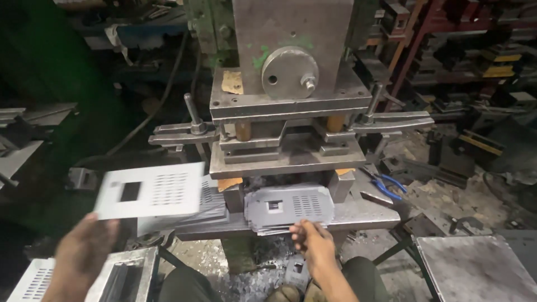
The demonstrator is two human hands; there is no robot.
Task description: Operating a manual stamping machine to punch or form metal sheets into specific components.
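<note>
Nearest the cam, bottom edge: person's knees in dark trousers, w/ a small punched scrap piece (295, 272) on the floor between them at 6 o'clock. Left hand (84, 246) at approx 8 o'clock, blurred, fingers closed round the lower left corner of a flat punched sheet (150, 191) – grey metal, rectangular cut-out on its left half, rows of slots on the right – held up tilted, clear of the table. Under that hand, at 7 o'clock, more slotted sheets (33, 281) lie in a pile beside a shiny metal tray (134, 268). Right hand (312, 241) at 6 o'clock, fingertips pinching the front edge of a trimmed plate (289, 206) w/ notched corners, which sits on top of a thin stack on the press table (363, 215), just in front of the die. At 4 o'clock a plain grey sheet stack (475, 268) on a stand, well apart from both hands. Further back, centre: lower die block (279, 159) w/ orange packing bits under it, clamp arms sticking out at 9 and 3 o'clock, blue-handled pliers (386, 187) lying at 3 o'clock on the table edge. Above, at 12 o'clock, the press ram (288, 50) w/ a round steel disc on its face. Far bkgd at 1–2 o'clock: dark racks of tooling, too dim for detail.
</note>
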